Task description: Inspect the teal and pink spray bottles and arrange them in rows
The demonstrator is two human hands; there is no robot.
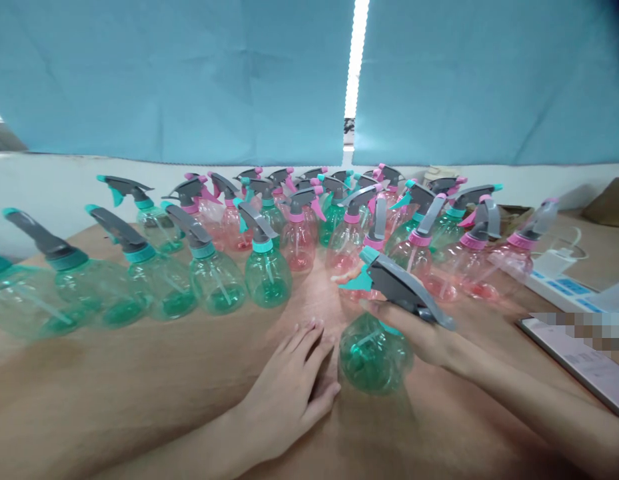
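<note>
A clear green spray bottle [372,357] with a grey and teal trigger head is held at its neck by my right hand [404,323], whose fingers wrap round below the trigger. The bottle leans a little and seems to be just above or on the table; I cannot tell which. To its left my left hand [294,380] lies on the wooden table [199,400], fingers stretched out, holding nothing. Beyond my left hand stands another green spray bottle [268,277], the nearest one to its fingertips.
Several green spray bottles [172,287] form a row on the left. Several pink spray bottles [412,260] stand on the right, with mixed ones behind. At the right edge lie a white power strip [559,287] and a phone [574,353]. A blue curtain [189,80] hangs behind.
</note>
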